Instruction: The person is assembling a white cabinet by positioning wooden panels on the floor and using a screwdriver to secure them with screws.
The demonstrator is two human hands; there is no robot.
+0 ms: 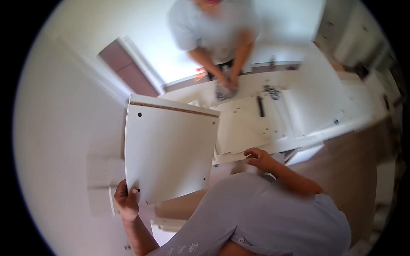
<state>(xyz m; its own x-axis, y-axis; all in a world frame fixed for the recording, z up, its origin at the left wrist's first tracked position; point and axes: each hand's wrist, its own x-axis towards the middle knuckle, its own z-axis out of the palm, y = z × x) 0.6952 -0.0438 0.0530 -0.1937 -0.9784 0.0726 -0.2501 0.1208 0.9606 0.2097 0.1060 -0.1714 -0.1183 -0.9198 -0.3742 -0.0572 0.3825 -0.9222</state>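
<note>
1. Pinching the lower left corner of the white board [171, 149], the left hand [126, 202] has its thumb on the front.
2. The board is held up at a tilt, left of the right hand [257, 159]. A brown groove [175, 109] runs near its top edge, and small dark holes sit near its corners.
3. The right hand is loosely spread with bent fingers, apart from the board, near the white work surface [247, 123].
4. Across from it, a co-worker [218, 40] has both hands close together.
5. Small dark parts [272, 91] lie near a black bar [260, 106].
</note>
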